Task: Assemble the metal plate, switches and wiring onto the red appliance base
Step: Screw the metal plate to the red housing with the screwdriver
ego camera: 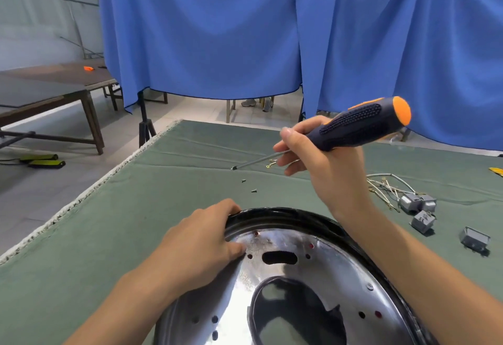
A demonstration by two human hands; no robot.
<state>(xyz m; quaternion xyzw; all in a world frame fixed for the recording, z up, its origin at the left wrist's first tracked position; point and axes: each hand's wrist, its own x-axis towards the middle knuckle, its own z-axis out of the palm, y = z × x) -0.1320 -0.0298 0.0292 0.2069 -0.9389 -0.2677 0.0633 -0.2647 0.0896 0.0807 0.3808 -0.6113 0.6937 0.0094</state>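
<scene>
Blue curtain (245,31), wooden tables (54,86).

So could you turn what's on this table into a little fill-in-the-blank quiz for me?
1. The right hand holds a screwdriver whose handle is black and ____.
2. The left hand rests on the rim of the round shiny metal plate, which lies on a ____ cloth.
3. Two small dark screws lie loose beyond the ____ hand.
4. The grey switch blocks lie on the person's ____ side.

Missing words: orange; green; left; right
</scene>
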